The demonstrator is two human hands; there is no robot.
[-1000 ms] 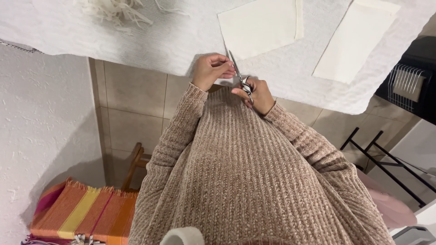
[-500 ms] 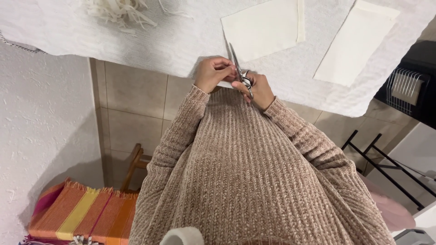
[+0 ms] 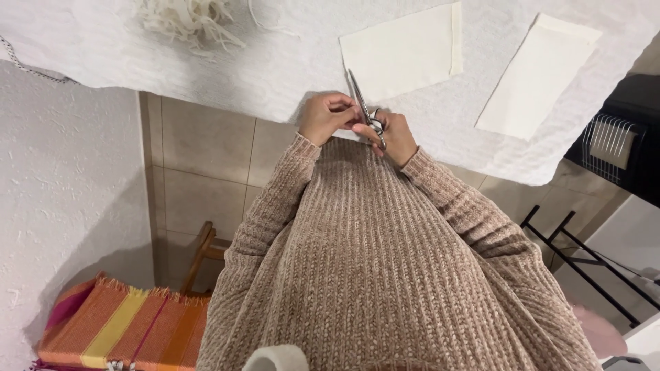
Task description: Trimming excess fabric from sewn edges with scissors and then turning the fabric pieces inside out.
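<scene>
My right hand (image 3: 393,135) grips a pair of metal scissors (image 3: 362,108), blades pointing up toward a cream fabric rectangle (image 3: 405,51) on the white textured table (image 3: 275,69). My left hand (image 3: 324,118) sits close against the right one at the table's near edge, fingers curled and pinching something small that I cannot make out. Both arms wear a beige ribbed knit sweater. The scissor tips lie over the lower left corner of the cream piece.
A second cream fabric rectangle (image 3: 538,75) lies to the right. A heap of thin white strips (image 3: 189,19) sits at the far left. Below are tiled floor, a striped orange cloth (image 3: 124,326), a black frame (image 3: 584,264) and a black appliance (image 3: 619,144).
Both hands stayed together at the table edge; the scissors shifted only slightly.
</scene>
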